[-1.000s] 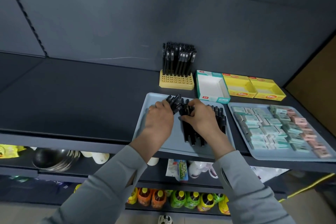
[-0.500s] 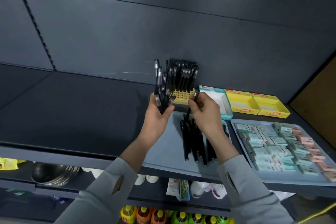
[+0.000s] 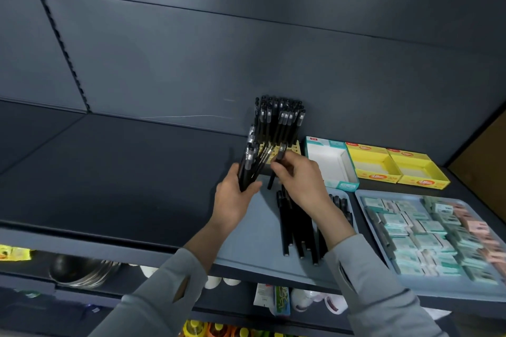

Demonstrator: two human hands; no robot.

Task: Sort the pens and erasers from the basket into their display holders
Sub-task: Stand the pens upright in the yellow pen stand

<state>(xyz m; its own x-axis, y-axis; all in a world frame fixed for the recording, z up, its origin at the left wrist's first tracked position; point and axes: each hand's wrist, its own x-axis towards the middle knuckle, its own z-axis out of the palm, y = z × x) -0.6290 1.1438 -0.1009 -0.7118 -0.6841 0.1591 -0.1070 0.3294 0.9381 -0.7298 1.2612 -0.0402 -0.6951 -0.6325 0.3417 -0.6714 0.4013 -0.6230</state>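
Several pens (image 3: 249, 165) bunched in left hand (image 3: 232, 201); right hand (image 3: 302, 182) pinches one pen (image 3: 281, 151) (labels (image 3: 375, 176) unreadable).

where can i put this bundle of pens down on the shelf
The dark shelf left of the pen tray is bare. The tray's left half, beside the loose pens, is free too. Crowded: the eraser tray is packed, and the back rows of the pen holder already hold pens.
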